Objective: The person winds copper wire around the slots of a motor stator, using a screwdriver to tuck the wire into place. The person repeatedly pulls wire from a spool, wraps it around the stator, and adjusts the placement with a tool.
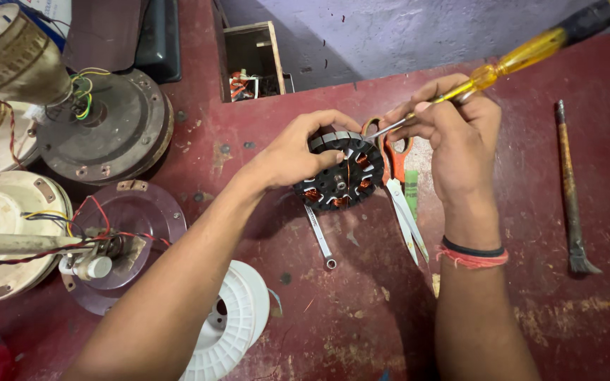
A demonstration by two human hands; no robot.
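Head view: wooden box (274,53) (tangled wires (243,85))

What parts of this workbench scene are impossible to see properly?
All in the head view:
- Screwdriver: the handle end is cut off by the top edge.
- Motor core: the left hand covers its near-left side.
- Scissors: one handle loop is behind the right hand.
- Wooden box: its contents are too dark and small.

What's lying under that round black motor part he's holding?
A small metal wrench pokes out from under the black motor part, ring end showing. Its other end is covered, as is the red table beneath.
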